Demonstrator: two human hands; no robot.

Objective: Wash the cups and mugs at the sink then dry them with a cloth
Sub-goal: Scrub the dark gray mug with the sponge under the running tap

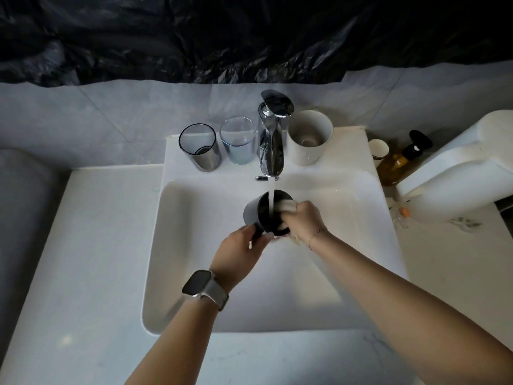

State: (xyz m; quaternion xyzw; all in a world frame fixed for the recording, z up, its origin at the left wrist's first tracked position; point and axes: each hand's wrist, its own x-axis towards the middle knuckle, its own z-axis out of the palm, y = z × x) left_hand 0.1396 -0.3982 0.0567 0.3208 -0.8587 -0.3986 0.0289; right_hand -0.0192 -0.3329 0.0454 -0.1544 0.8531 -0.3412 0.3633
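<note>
Left hand [238,250] grips dark mug [268,213] handle under tap stream [270,201]; right hand [304,218] clutches sponge [287,207] inside. Scrub rim, keep mug tilted.

Dark-lined grey mug [258,213] tilted under running water over the sink [194,245], pale cloth [287,206] inside

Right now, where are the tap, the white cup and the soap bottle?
tap [271,147], head view, on its chrome body.
white cup [306,154], head view, on its outer wall.
soap bottle [395,166], head view, on its amber body.
</note>
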